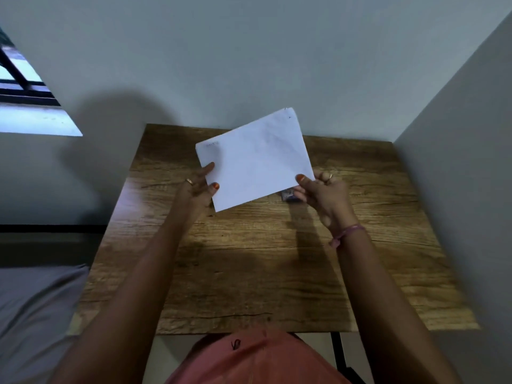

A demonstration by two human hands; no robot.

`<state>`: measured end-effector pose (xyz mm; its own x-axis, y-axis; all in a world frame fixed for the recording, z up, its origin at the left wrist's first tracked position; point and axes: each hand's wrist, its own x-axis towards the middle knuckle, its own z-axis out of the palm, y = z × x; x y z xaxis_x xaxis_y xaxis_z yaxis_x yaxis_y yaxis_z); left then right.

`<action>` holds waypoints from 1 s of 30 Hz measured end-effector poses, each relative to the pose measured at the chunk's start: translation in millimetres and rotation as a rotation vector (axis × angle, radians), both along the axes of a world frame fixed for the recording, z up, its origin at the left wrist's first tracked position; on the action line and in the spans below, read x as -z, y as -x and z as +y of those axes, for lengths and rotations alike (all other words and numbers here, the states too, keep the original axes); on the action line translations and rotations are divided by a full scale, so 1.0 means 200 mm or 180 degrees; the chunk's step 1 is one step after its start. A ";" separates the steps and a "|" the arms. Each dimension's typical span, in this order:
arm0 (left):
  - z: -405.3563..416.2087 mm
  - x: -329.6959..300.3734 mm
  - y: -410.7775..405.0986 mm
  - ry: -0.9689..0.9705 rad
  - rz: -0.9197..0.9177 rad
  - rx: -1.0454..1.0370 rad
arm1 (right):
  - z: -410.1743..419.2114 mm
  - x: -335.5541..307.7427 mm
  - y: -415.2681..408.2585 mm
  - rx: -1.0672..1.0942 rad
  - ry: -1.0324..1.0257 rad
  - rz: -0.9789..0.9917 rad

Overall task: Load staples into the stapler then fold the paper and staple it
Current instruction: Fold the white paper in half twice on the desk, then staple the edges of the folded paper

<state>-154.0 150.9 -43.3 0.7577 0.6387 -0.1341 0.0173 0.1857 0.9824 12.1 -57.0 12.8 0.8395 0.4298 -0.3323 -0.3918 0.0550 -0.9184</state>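
A folded white paper (255, 157) is held up above the far half of the wooden table (263, 267), tilted with its right corner highest. My left hand (198, 187) pinches its lower left edge, thumb on top. My right hand (321, 194) pinches its lower right corner. A small dark blue object (288, 195), probably the stapler or the staple box, lies on the table just under the paper's lower edge, mostly hidden by my right hand's fingers.
The table stands in a corner, with a wall behind it and another wall (457, 162) along its right side. A grey cushion or bed (36, 309) lies to the left. A window (25, 87) is at the upper left.
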 end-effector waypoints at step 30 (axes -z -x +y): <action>-0.34 -0.36 -0.40 0.0214 -0.0725 -0.0011 | -0.50 0.14 -0.18 -0.0978 -0.1285 0.0941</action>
<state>-74.5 83.8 27.9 0.7711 0.6367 -0.0022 -0.2042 0.2506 0.9463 47.4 -156.4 -14.2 0.5529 0.7801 -0.2928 -0.6815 0.2212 -0.6976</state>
